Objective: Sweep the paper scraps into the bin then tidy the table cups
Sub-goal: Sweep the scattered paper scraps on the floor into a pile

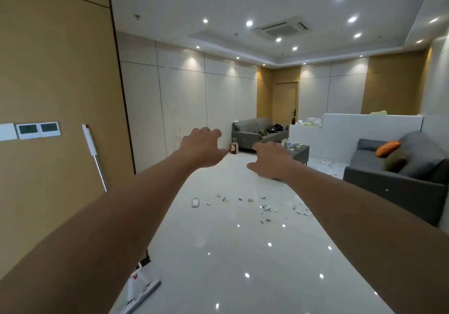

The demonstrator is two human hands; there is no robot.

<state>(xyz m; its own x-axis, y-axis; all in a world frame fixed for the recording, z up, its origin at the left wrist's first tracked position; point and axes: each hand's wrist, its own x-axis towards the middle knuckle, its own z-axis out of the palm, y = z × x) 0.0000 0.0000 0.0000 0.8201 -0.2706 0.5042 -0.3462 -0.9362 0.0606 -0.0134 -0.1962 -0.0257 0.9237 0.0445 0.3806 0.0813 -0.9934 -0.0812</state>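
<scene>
Both arms stretch forward over a glossy white floor. My left hand [202, 147] and my right hand [269, 160] hang in the air with loosely curled fingers and hold nothing. Paper scraps [264, 208] lie scattered on the floor ahead, with a few more scraps [324, 162] beside the low dark table [302, 154]. Several small cups [294, 146] stand on that table, partly hidden by my right hand. A white broom handle [93, 153] leans on the tan wall at left, and its dustpan and head [142, 292] rest on the floor below. No bin is in view.
A grey sofa [398, 180] with an orange cushion [387, 148] lines the right side. Another grey sofa [255, 131] stands at the far wall with a paper bag [233, 146] beside it. A white partition [359, 131] rises behind the table.
</scene>
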